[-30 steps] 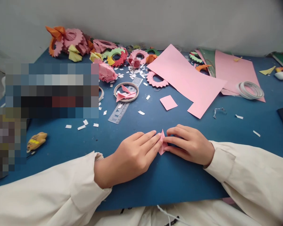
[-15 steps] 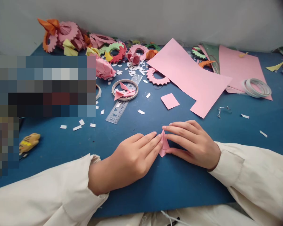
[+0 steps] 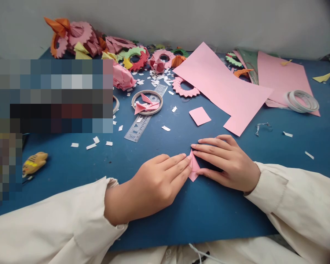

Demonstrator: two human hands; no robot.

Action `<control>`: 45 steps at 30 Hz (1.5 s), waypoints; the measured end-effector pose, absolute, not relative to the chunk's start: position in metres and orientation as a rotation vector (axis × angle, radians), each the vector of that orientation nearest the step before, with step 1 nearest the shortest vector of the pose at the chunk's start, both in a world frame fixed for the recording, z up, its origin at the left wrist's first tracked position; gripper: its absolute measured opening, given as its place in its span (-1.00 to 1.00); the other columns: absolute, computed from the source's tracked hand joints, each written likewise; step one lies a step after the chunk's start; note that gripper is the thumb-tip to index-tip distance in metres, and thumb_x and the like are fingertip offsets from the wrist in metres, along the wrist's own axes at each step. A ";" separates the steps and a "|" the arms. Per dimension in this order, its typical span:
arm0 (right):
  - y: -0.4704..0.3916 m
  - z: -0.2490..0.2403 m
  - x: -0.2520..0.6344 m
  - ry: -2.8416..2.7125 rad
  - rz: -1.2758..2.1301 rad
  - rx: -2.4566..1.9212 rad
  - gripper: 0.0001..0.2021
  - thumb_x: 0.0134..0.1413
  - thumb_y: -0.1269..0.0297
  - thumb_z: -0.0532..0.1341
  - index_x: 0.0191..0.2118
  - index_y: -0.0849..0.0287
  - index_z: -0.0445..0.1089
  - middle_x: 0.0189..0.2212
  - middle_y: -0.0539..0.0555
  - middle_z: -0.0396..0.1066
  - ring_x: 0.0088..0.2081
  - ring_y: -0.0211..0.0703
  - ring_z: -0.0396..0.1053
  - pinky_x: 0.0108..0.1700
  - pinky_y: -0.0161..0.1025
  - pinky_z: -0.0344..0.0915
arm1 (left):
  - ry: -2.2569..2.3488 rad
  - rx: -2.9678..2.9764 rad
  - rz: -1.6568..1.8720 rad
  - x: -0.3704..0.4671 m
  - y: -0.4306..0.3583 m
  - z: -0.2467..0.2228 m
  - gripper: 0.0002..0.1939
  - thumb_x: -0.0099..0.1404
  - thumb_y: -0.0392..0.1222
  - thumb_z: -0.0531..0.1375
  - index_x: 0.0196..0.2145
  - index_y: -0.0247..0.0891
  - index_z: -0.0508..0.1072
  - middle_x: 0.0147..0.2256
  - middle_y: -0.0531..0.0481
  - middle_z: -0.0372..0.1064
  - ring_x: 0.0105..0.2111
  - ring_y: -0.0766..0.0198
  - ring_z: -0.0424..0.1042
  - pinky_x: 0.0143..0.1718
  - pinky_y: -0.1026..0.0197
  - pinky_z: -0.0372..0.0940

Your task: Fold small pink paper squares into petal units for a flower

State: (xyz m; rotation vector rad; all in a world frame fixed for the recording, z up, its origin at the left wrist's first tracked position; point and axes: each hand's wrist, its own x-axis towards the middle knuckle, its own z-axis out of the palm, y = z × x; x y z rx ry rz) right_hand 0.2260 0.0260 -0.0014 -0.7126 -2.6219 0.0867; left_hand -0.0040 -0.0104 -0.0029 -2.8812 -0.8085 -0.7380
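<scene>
**1 head camera, aimed forward and down**

The 1 view looks from the person's head, above the near side of the table (image 3: 165, 229), across it to the wall (image 3: 154, 22) along the top of the frame. The left hand (image 3: 155, 179) and right hand (image 3: 228, 161) are close, near the centre; the lap (image 3: 244, 251) shows at the bottom.

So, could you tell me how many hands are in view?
2: the left hand and the right hand on opposite sides of the folded pink paper; pixelation at left may hide more.
</scene>
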 end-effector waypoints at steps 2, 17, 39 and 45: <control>0.026 -0.001 0.226 -2.627 0.074 -0.709 -0.69 0.14 0.21 0.20 -0.05 0.27 0.33 -0.04 0.15 0.42 -0.01 -0.02 0.36 -0.03 -0.04 0.18 | -0.810 -2.874 -0.735 -0.004 -0.010 -0.003 -0.72 0.24 -0.43 0.14 -0.07 -0.41 0.42 -0.04 -0.16 0.42 -0.04 0.15 0.43 -0.19 0.15 0.41; 0.022 0.002 0.226 -2.613 -0.244 -0.440 -0.91 0.11 0.43 0.17 -0.25 0.21 0.40 -0.14 0.11 0.48 -0.09 -0.12 0.38 -0.10 -0.05 0.23 | -0.707 -2.833 -0.658 -0.003 -0.010 0.001 -0.75 0.29 -0.45 0.07 -0.10 -0.49 0.43 -0.05 -0.26 0.41 -0.06 0.07 0.44 -0.24 0.13 0.46; 0.027 -0.002 0.224 -2.649 0.014 -0.639 -0.71 0.14 0.35 0.11 0.00 0.22 0.29 -0.16 0.15 0.42 -0.14 -0.10 0.34 -0.18 -0.09 0.21 | -0.870 -2.867 -0.771 -0.002 -0.011 -0.003 -0.79 0.24 -0.39 0.14 -0.15 -0.38 0.47 -0.10 -0.14 0.47 -0.05 0.09 0.43 -0.19 0.10 0.41; 0.027 -0.002 0.225 -2.648 -0.004 -0.627 -0.70 0.14 0.33 0.13 0.00 0.25 0.28 -0.15 0.16 0.43 -0.13 -0.08 0.34 -0.18 -0.09 0.21 | -0.995 -2.955 -0.794 0.000 -0.011 0.000 -0.78 0.27 -0.35 0.10 -0.16 -0.38 0.47 -0.06 -0.17 0.44 0.02 0.04 0.36 -0.14 0.06 0.36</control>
